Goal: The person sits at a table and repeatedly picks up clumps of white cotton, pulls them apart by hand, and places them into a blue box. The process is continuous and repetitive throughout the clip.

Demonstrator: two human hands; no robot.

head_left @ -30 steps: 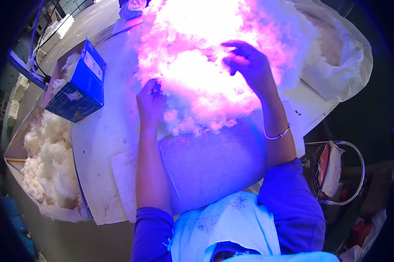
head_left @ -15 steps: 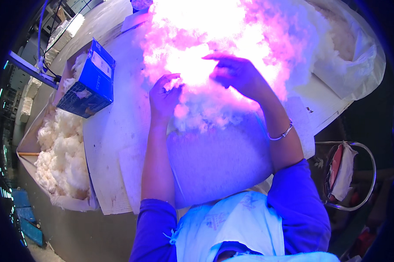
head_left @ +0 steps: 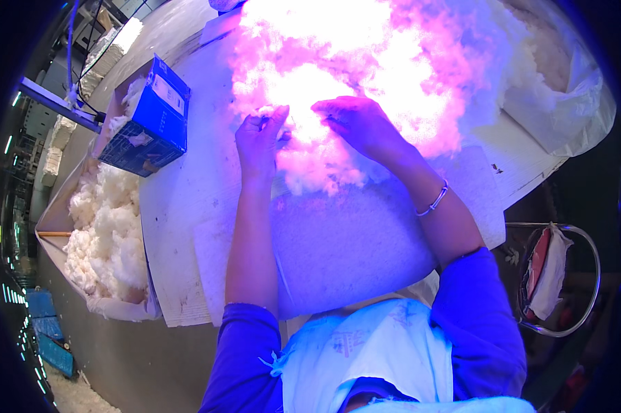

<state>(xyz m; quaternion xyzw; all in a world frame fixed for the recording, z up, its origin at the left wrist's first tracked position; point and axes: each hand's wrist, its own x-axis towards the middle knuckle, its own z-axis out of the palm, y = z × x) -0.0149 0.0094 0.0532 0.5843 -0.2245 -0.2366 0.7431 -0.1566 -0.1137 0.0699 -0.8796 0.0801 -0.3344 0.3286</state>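
Hands [head_left: 310, 134] closer together on fluff [head_left: 324, 172]

We see one blue box [head_left: 147, 118] at the table's far left, tilted on its side, well apart from both hands. It's rectangular, dark blue, with a pale rectangular label [head_left: 169, 93] on its upward face and a small white patch on the lower side. White fluff shows in its open end. At far right, a large white sack [head_left: 572, 89] sits slumped open, holding more white fluff. We see no signs or screens.
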